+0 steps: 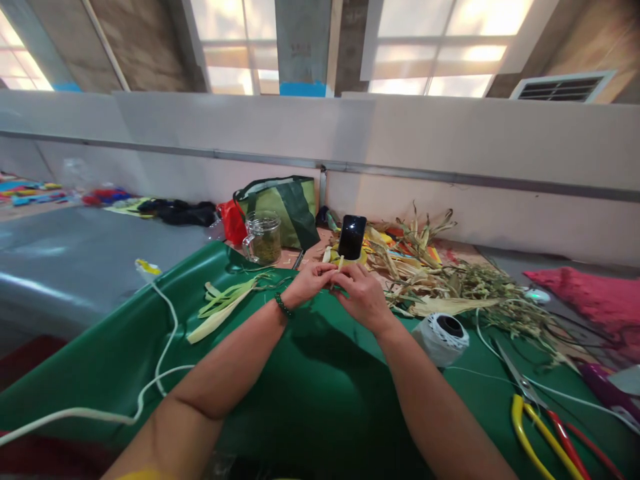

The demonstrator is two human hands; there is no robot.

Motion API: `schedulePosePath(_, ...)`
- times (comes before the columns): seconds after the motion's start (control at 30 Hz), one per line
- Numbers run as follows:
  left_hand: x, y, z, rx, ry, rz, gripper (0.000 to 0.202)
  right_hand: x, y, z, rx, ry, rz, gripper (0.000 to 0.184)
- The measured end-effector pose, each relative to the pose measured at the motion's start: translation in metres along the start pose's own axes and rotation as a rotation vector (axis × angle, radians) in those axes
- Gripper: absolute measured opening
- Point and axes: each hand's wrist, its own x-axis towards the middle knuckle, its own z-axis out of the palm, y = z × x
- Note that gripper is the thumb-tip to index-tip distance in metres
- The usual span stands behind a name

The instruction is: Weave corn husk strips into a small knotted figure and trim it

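My left hand [309, 283], with a dark beaded bracelet at its wrist, meets my right hand [364, 295] above the green sheet. Both hands are closed in a pinch around a thin pale strip [341, 263] that looks like corn husk. Its upper end sticks up between my fingers; the lower part is hidden. To the left of my left hand lie green and cream corn husks [225, 308]. A spool of white thread [443, 340] stands beside my right forearm.
Behind my hands a dark phone [352, 237] stands upright. A glass mug [263, 239] and a green bag [283, 210] are at back left. Dried husks [425, 260] heap up on the right, with scissors [533, 397] nearer me. A white cord [170, 320] crosses the green sheet [320, 393].
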Motion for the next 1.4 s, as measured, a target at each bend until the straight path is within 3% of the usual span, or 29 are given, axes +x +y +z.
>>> schedulePosePath(0.1, 0.001, -0.004, 0.001, -0.064, 0.029, -0.029, 0.04, -0.001, 0.001, 0.005, 0.016, 0.029, 0.027, 0.016)
schedulePosePath(0.23, 0.003, -0.006, 0.002, -0.028, 0.098, -0.01, 0.039, -0.003, 0.01, 0.012, 0.306, 0.091, 0.239, 0.016)
schedulePosePath(0.5, -0.006, 0.012, 0.003, -0.049, 0.014, -0.065, 0.035, 0.003, 0.013, 0.005, 0.719, 0.119, 0.639, 0.03)
schedulePosePath(0.67, -0.007, 0.015, 0.005, -0.08, -0.004, -0.053, 0.041, 0.004, 0.011, 0.003, 0.894, 0.057, 0.75, 0.032)
schedulePosePath(0.87, -0.005, 0.013, 0.003, -0.067, -0.02, -0.004, 0.042, 0.005, 0.007, 0.001, 0.818, 0.102, 0.72, 0.036)
schedulePosePath(1.03, -0.003, 0.007, 0.0, -0.111, 0.033, -0.023, 0.04, 0.001, 0.012, 0.0, 0.768, -0.047, 0.656, 0.032)
schedulePosePath(1.17, 0.0, 0.002, -0.001, -0.083, 0.067, 0.005, 0.033, -0.002, 0.015, -0.005, 0.548, -0.023, 0.473, 0.018)
schedulePosePath(1.3, 0.0, 0.001, 0.001, 0.053, 0.084, 0.072, 0.024, -0.002, 0.012, -0.01, 0.35, -0.034, 0.218, 0.022)
schedulePosePath(1.4, -0.002, 0.002, 0.003, 0.214, 0.054, 0.112, 0.015, -0.003, 0.01, -0.008, 0.292, -0.031, 0.151, 0.023)
